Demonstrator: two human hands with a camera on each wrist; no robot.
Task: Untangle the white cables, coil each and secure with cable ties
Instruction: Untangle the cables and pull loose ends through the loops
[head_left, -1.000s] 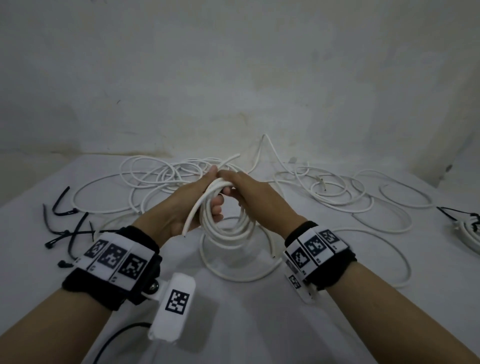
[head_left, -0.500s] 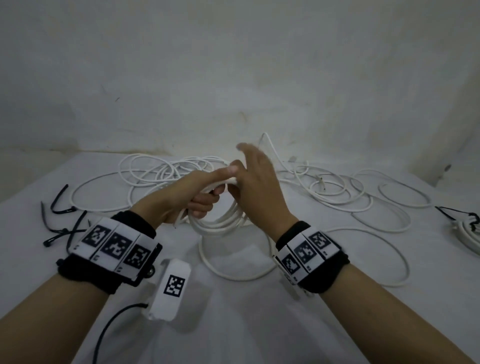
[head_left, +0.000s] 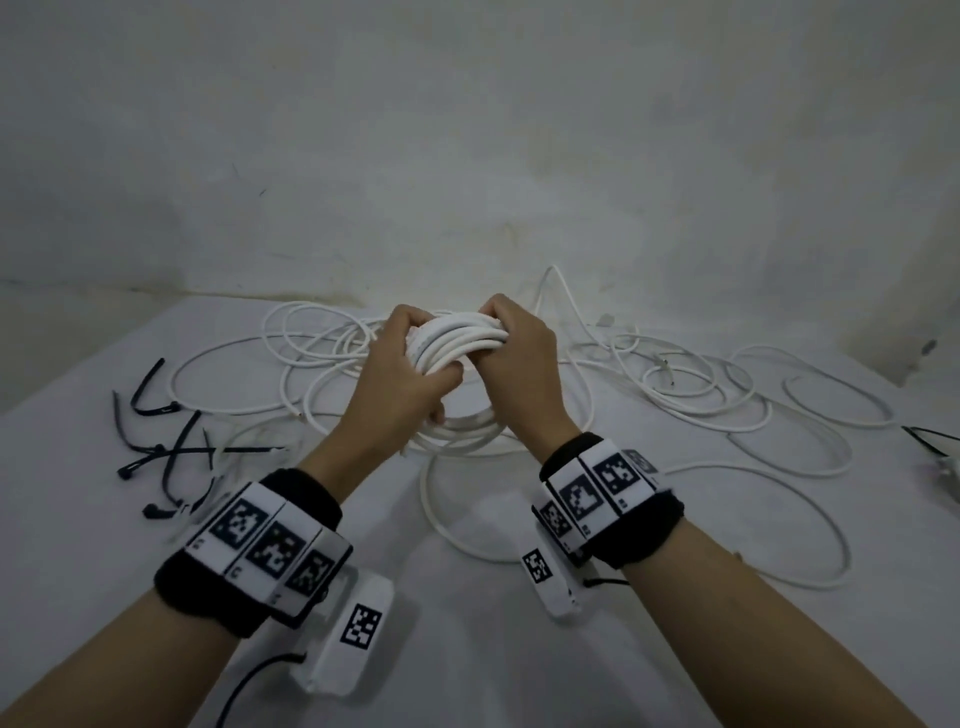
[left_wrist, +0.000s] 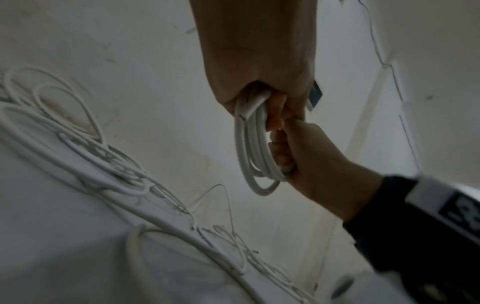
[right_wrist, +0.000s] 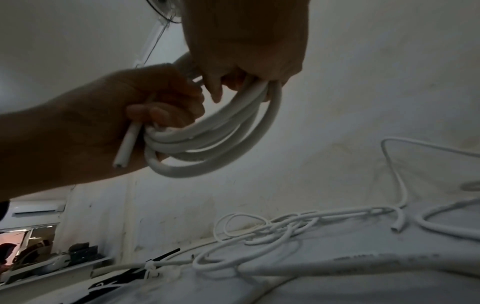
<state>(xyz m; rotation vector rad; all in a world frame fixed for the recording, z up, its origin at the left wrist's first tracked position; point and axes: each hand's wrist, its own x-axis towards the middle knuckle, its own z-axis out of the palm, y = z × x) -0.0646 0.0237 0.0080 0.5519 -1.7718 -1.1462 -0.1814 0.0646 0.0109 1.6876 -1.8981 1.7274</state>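
**Both hands on the coil**

The right wrist view alone showed a cut cable end (right_wrist: 120, 163) poking below the left hand (head_left: 400, 384). Both it and the right hand (head_left: 519, 364) gripped the white coil (head_left: 457, 343) between them, above the counter (head_left: 467, 649); beyond lay loose cables (head_left: 727, 405).

Your white table (head_left: 519, 675), strewn with cables and ties
Loose white cables (head_left: 727, 405) sprawl in tangled loops across the far half, black cable ties (head_left: 171, 452) lie scattered near your left edge, and a tied white coil (head_left: 948, 470) sits at the right edge
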